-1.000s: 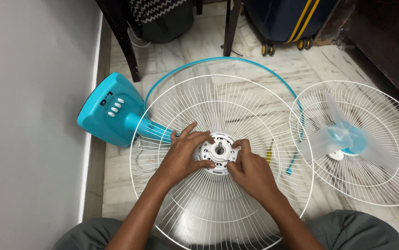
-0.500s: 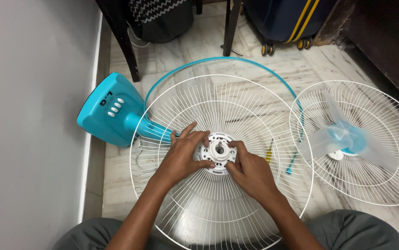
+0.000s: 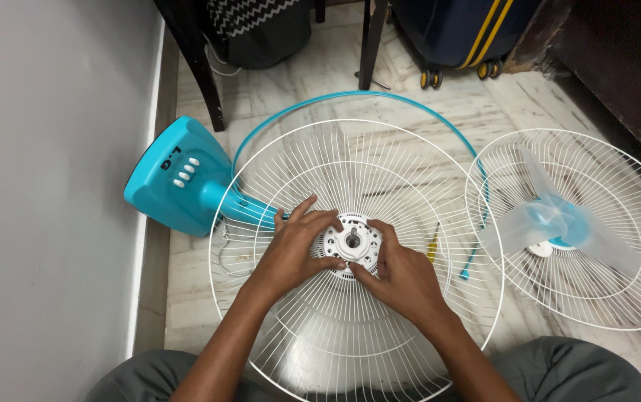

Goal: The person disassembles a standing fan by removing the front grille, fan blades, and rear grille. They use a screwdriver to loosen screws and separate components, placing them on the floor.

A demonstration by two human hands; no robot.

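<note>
A pale marble floor (image 3: 313,82) runs beside a grey wall at the frame's left. At bottom centre, the rear wire guard (image 3: 350,298) lies flat over the fan's motor, its rim reaching the person's knees. At the guard's middle, the left hand (image 3: 291,249) curls its grip about the left edge of the white hub ring (image 3: 355,243), and the right hand (image 3: 402,275) pinches the ring's lower right edge; both hold it closed around the bare motor shaft.

The ring could seat crooked or slip if one hand turns harder than the other, and fingertips may catch between the thin wires. The loose teal rim band (image 3: 358,95) could shift under the guard.

A small screwdriver (image 3: 433,246) lies under the wires just right of the hands. Farther left is the teal fan base (image 3: 179,179); at right, the front guard (image 3: 618,223) cradles the translucent blade (image 3: 551,219). Chair legs and a suitcase crowd the top.
</note>
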